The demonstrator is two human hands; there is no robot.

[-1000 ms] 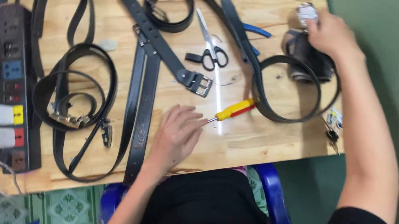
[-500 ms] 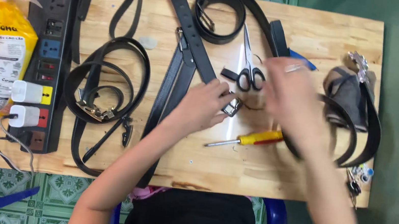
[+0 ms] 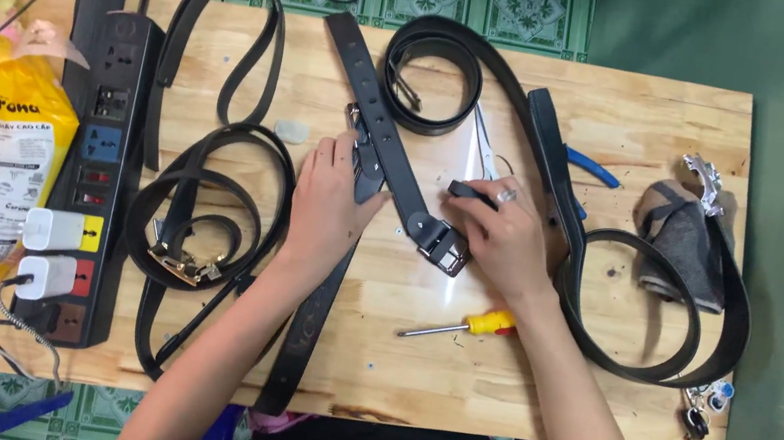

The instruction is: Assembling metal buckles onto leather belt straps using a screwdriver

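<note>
Beside the silver buckle point(image 3: 450, 249), right hand point(image 3: 503, 237) curled shut on black scissors handles point(image 3: 472, 192). Left of buckle, left hand point(image 3: 328, 204) flat, fingers spread, pressing black belt strap point(image 3: 385, 135). Strap slanting up-left from buckle, between both hands.

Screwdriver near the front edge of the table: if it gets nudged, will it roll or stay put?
The screwdriver lies flat on bare wood, apart from both hands. Its rounded yellow handle and thin round shaft suggest it would probably roll if pushed sideways. It looks stiff and light for its size, so likely easy to lift. Nothing beside it would stop it before the table edge.
</note>
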